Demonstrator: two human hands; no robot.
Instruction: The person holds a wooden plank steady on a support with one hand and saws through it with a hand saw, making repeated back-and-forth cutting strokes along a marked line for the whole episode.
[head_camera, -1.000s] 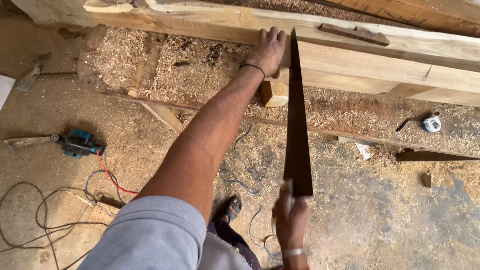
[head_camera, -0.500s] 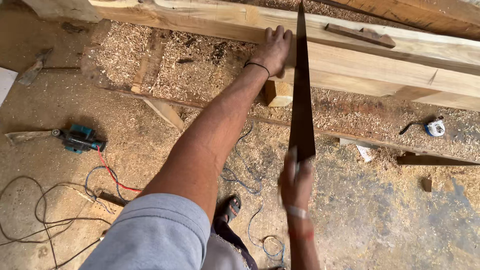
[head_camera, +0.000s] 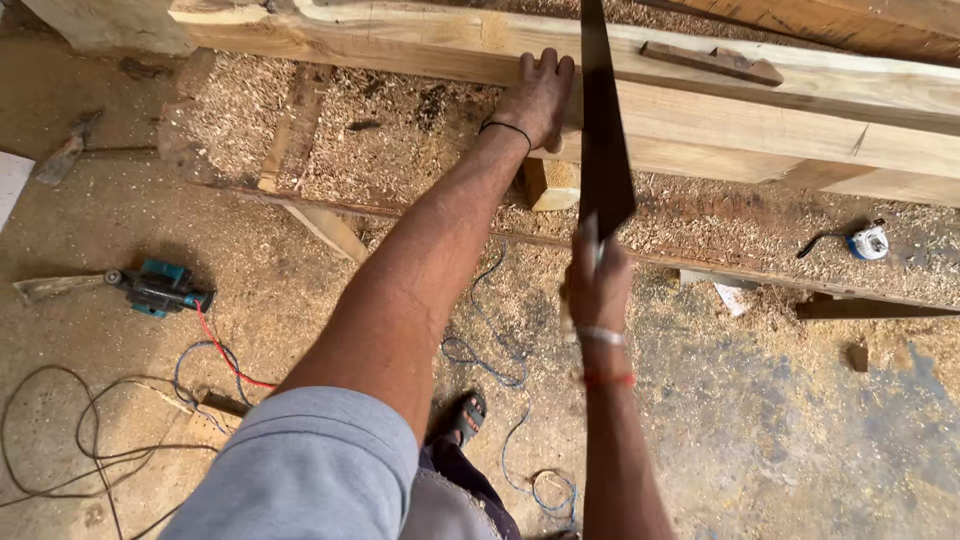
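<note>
My left hand (head_camera: 540, 95) lies flat on the near edge of a long pale wooden beam (head_camera: 760, 130), fingers spread over the top, a black band on the wrist. My right hand (head_camera: 597, 285) grips the handle of a handsaw (head_camera: 603, 140). The saw's dark blade runs up from that hand and crosses the beam just right of my left hand. Its tip leaves the frame at the top.
Sawdust covers the floor under the beam. A blue power tool (head_camera: 155, 288) with red and dark cables lies at left, a tape measure (head_camera: 868, 242) at right. A small wood block (head_camera: 551, 185) sits below the beam. My sandalled foot (head_camera: 465, 417) shows below.
My right hand has pushed the saw forward and up across the beam, so more blade lies past the wood. My left hand stays on the beam.
</note>
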